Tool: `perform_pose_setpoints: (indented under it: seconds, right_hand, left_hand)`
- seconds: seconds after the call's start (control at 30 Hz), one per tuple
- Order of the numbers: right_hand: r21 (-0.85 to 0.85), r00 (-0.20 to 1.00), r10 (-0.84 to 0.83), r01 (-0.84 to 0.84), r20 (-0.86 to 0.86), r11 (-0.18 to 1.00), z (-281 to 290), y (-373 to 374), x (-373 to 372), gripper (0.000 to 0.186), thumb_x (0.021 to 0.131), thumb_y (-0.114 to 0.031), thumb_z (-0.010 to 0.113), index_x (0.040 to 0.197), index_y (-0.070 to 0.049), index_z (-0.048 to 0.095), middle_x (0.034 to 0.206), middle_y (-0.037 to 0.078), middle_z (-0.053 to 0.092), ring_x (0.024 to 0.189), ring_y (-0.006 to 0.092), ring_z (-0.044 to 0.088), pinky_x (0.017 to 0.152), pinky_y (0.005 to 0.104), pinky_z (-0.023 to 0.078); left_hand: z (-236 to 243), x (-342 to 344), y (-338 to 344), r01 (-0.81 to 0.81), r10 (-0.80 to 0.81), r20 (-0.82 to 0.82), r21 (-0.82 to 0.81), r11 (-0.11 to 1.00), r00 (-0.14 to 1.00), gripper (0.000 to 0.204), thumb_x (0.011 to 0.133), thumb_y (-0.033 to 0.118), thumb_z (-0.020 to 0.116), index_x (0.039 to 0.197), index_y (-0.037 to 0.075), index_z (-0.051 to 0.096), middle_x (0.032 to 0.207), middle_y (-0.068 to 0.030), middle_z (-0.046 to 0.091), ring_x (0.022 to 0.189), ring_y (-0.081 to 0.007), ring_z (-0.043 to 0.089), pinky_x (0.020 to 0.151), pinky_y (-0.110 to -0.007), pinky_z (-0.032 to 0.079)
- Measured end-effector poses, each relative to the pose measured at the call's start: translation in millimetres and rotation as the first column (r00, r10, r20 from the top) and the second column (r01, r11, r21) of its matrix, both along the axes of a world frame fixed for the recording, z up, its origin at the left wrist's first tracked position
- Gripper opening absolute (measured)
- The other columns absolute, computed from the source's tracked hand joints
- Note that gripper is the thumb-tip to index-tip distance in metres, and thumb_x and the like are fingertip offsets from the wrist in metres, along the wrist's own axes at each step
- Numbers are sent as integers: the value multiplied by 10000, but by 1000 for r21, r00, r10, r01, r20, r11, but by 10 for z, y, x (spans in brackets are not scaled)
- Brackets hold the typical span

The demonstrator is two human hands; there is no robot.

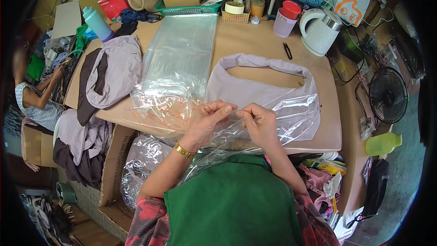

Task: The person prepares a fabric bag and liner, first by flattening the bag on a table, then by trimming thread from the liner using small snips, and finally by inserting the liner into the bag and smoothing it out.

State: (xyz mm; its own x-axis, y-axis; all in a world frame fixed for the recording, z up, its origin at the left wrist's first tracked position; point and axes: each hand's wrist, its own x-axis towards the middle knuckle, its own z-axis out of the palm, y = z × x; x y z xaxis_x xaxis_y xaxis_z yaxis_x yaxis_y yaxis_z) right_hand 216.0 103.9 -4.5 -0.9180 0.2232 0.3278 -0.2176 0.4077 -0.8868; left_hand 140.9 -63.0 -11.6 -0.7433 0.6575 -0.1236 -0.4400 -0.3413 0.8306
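My left hand (208, 119), with a gold watch on its wrist, and my right hand (259, 125) are close together above the table's front edge. Thumb and fingers of each are pinched on the edge of a clear plastic bag (298, 115). The film spreads rightward and also hangs down toward my lap. Beneath it lies a pale lavender fabric shoulder bag (255, 85), flat, its wide strap looped away from me. A stack of clear plastic bags (182, 48) lies left of it. Farther left, more lavender and dark brown fabric bags (116, 70) are piled.
Black thread snips (287, 51), a white kettle (320, 33) and a pink cup (286, 23) stand at the back right. An open cardboard box (111, 173) holds plastic-wrapped goods below the table. A fan (388, 94) is at right. Another person (38, 100) works at far left.
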Motion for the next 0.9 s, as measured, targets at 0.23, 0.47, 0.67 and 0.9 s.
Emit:
perform_pose_setpoints:
  seconds: [0.23, 0.47, 0.67, 0.9]
  right_hand:
    - [147, 993, -75, 87, -87, 985, 33, 0, -7, 128, 804, -115, 722, 766, -47, 621, 629, 59, 614, 562, 201, 516, 557, 327, 413]
    - [101, 983, -84, 102, -162, 990, 73, 10, -27, 146, 802, -140, 719, 744, -52, 617, 624, 56, 608, 562, 226, 506, 628, 318, 409]
    - [305, 982, -46, 100, -182, 947, 39, 39, -10, 170, 836, -165, 681, 718, -62, 615, 586, 70, 566, 568, 239, 506, 627, 309, 397]
    - [280, 981, -121, 161, -155, 946, -24, 10, -26, 140, 870, -127, 649, 757, -44, 655, 618, 52, 600, 592, 223, 517, 590, 318, 427]
  left_hand:
    - [-26, -14, 14, -32, 35, -67, 43, 999, 997, 187, 881, 103, 669, 1051, 26, 653, 900, -22, 670, 810, -72, 613, 715, -199, 489]
    - [41, 47, 67, -141, 135, -81, -76, 987, 988, 149, 889, 188, 678, 929, 44, 674, 796, 21, 641, 686, -39, 515, 642, -201, 434]
    - [-86, 63, 53, -179, 173, -105, -49, 983, 979, 175, 908, 220, 657, 901, 46, 682, 805, 23, 644, 676, -35, 479, 637, -204, 416]
    - [155, 163, 213, -106, 90, -222, -64, 992, 971, 129, 889, 125, 673, 811, 53, 600, 857, -9, 665, 660, -35, 479, 613, -204, 406]
